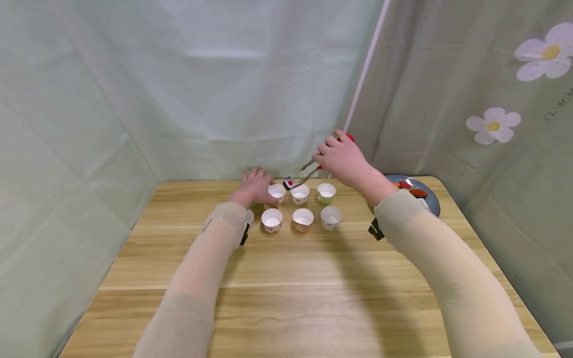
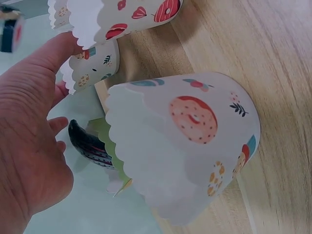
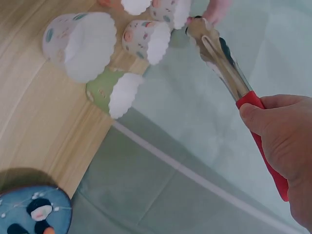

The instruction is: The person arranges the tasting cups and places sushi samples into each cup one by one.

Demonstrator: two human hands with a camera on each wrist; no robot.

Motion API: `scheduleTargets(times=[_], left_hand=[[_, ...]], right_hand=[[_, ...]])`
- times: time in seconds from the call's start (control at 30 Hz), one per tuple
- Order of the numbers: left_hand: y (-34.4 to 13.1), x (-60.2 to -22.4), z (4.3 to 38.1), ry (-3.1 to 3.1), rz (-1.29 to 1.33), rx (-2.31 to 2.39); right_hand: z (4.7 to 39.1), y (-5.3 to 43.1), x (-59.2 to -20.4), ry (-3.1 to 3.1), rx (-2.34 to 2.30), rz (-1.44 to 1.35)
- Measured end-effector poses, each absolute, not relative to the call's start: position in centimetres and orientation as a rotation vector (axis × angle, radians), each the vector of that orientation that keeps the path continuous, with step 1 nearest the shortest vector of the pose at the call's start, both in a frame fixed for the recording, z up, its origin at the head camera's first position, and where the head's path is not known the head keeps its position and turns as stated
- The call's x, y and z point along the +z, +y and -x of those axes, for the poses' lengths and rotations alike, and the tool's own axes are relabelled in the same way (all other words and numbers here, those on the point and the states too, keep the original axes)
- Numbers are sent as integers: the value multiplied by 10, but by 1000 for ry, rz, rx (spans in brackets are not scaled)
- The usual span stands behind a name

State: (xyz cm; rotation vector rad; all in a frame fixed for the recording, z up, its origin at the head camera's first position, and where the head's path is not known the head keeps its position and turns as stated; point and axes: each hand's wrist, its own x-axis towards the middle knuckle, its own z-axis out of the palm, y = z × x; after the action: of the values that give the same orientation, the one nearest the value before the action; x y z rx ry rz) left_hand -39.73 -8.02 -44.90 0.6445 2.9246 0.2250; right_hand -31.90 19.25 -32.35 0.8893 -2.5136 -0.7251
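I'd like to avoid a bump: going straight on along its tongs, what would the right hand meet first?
Likely the paper cup by the left hand, just beyond the tongs in the right hand; depth is unclear, so they might pass above its rim.

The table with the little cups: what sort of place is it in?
Maybe a small booth set up for filming: hanging sheets make walls behind and on both sides, with a wooden table between them and paper cups in rows.

A pale curtain (image 1: 268,99) — white flowers (image 1: 493,126) rightward — backs the wooden table (image 1: 295,308).
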Motion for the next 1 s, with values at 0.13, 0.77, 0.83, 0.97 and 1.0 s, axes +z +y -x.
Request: scheduleTargets(times=[0.13, 0.77, 0.83, 0.97, 1.0], left_hand=[[-79, -453, 401, 2916, -625, 222], [-74, -443, 391, 2924, -632, 226], [-73, -442, 390, 2921, -629, 231], [-73, -440, 389, 2918, -637, 229], [-74, -440, 388, 2916, -640, 224]], right_hand=[[327, 174, -328, -2565, -836, -864], [341, 127, -341, -2567, -957, -892], [341, 124, -342, -2564, -966, -896], [341, 118, -342, -2562, -998, -902], [341, 117, -342, -2561, -1009, -905]])
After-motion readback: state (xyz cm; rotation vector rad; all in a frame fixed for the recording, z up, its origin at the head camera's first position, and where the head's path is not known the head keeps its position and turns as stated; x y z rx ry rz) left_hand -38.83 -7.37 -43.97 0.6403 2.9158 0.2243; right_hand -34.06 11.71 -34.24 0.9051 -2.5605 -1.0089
